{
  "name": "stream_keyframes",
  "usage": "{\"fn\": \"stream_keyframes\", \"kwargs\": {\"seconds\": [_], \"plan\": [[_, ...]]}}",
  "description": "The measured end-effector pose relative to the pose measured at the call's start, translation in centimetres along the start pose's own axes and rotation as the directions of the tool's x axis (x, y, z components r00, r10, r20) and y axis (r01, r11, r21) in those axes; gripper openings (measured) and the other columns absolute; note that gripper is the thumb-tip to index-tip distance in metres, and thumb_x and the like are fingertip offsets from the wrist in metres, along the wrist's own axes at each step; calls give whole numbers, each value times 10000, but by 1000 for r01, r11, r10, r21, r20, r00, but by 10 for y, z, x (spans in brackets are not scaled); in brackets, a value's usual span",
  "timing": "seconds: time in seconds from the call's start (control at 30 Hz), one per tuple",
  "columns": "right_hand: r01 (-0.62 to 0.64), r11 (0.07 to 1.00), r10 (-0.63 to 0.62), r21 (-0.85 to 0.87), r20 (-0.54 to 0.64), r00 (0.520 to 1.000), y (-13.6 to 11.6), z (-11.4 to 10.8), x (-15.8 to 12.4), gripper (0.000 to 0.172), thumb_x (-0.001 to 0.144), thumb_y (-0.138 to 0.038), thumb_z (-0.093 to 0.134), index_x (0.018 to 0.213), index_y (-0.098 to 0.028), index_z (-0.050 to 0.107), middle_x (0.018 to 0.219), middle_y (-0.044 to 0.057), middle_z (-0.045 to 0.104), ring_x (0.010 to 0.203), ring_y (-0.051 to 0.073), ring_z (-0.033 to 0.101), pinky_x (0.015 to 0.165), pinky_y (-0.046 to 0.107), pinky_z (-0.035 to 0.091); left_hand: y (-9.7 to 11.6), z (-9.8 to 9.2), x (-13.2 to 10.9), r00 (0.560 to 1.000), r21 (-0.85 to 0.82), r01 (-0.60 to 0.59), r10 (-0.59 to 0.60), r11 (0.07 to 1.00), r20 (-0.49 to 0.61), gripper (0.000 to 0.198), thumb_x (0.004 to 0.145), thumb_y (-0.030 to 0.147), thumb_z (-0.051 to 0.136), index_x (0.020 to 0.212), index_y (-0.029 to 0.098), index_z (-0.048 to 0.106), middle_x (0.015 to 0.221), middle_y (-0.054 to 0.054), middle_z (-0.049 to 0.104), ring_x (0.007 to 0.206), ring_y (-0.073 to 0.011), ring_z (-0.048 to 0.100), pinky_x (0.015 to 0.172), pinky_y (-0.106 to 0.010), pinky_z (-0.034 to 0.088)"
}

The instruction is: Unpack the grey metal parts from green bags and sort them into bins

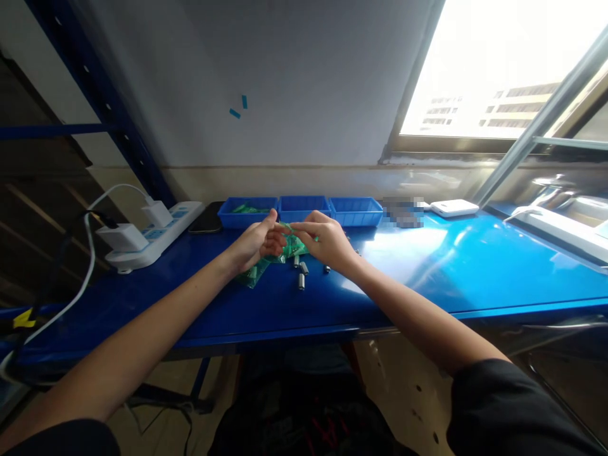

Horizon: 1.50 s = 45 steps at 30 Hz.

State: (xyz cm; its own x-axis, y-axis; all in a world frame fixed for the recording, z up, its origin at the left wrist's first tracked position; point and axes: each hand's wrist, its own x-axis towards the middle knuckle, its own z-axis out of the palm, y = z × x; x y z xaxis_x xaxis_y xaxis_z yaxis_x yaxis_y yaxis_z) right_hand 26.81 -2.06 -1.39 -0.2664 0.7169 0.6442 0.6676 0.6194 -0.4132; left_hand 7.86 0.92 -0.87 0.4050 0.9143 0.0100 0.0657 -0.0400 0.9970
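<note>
Both of my hands meet over the middle of the blue table. My left hand [260, 244] has its thumb up and its fingers curled at a small green plastic bag [291, 247]. From the other side, my right hand [329, 242] pinches the top edge of the same bag between thumb and fingertips. Another piece of green plastic [253, 273] lies on the table below my left hand. Several short metal standoffs [301, 281] are scattered under and beside the bag. One small metal part [327, 269] lies beneath my right hand, which partly hides the pieces behind it.
Three blue bins stand against the wall: the left bin [228, 220] holds green bags, beside a middle bin [304, 201] and a right bin [357, 218]. A black phone [205, 218], a power strip [183, 218] and a white device [455, 208] lie on the table [403, 278].
</note>
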Motion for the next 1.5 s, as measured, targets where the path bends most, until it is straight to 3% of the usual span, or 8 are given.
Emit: {"fn": "stream_keyframes", "kwargs": {"seconds": [0.27,0.4,0.53,0.7,0.9,1.13,1.33,1.5], "plan": [[-138,990,138,-6,107,985,-7,-3,1,359,884,-414,517,988,-138,720,888,87,655,874,212,597,775,309,444,-9,1,7,917,218,-287,333,933,-219,237,814,377,616,915,175,545,741,-2,610,629,-125,590,610,-249,484],[-431,827,360,362,248,899,0,-3,6,554,927,-544,355,714,-133,659,694,55,645,668,153,585,641,260,427,-10,2,1,779,609,-478,626,633,-40,174,876,346,556,937,189,601,827,-22,626,737,-138,595,665,-246,466],[-426,779,375,460,204,904,6,-2,10,390,890,-437,464,669,-149,606,592,5,575,527,106,487,525,231,355,-9,5,-4,700,691,-569,704,446,122,189,909,274,488,949,199,656,988,-53,606,886,-151,584,760,-264,473],[-165,968,183,191,-81,980,5,-1,6,244,870,-312,528,885,-162,719,658,7,607,587,119,495,584,243,372,-8,5,1,823,611,-450,568,651,2,273,860,398,551,907,167,689,1022,-82,604,906,-189,595,749,-289,478],[46,998,-44,35,-54,998,-1,2,-1,313,885,-182,462,1045,-228,728,790,37,601,697,148,540,666,264,423,-6,2,5,984,52,-159,163,986,-74,474,806,602,548,810,136,638,755,-59,618,724,-172,597,624,-270,465],[-71,986,73,150,-10,997,-3,5,-1,211,823,-207,541,994,-181,661,991,65,553,932,182,554,824,304,466,-11,4,5,910,217,-321,364,922,-201,301,776,437,664,897,165,618,749,-4,588,647,-119,562,597,-233,450],[-344,856,366,386,17,930,2,9,5,429,925,-467,418,728,-162,646,909,69,566,903,187,556,723,288,474,-8,6,-5,691,636,-594,717,493,89,166,859,347,596,886,203,673,923,-39,598,834,-143,581,713,-250,483],[-218,959,235,180,-78,969,7,10,4,184,843,-291,577,831,-169,715,659,-4,542,642,130,507,609,255,390,-10,11,-4,803,621,-496,592,606,64,349,806,508,626,956,198,682,1002,-64,601,930,-190,585,781,-291,478]]}}
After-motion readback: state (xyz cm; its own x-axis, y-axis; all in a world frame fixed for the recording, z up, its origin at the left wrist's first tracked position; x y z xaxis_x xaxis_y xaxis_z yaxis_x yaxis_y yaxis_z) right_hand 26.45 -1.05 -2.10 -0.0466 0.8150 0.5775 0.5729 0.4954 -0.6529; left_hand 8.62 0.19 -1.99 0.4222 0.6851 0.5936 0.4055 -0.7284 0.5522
